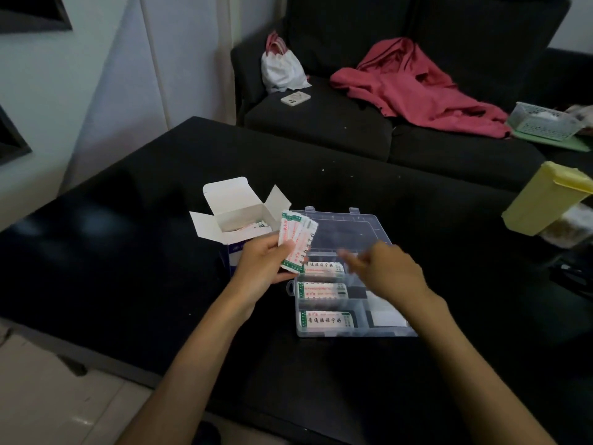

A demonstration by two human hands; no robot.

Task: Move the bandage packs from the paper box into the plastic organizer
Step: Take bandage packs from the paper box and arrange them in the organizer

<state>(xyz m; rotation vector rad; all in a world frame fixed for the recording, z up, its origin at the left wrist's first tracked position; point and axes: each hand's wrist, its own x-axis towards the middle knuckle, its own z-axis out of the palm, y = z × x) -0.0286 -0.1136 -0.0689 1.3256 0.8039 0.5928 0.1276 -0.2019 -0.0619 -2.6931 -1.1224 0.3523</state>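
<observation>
An open white and blue paper box (237, 216) stands on the black table (128, 252), with a few bandage packs still inside. My left hand (261, 268) grips a fanned bunch of white bandage packs (296, 240) just right of the box. The clear plastic organizer (345, 274) lies open beside it. Three of its left compartments each hold a bandage pack (324, 319). My right hand (385, 271) hovers over the organizer's middle, blurred, fingers loosely extended toward the packs, holding nothing.
A yellow plastic container (545, 200) sits at the table's right edge. Behind the table a dark sofa (321, 123) carries a white bag (282, 69), a phone (295, 98), a red garment (417, 88) and a white basket (545, 120).
</observation>
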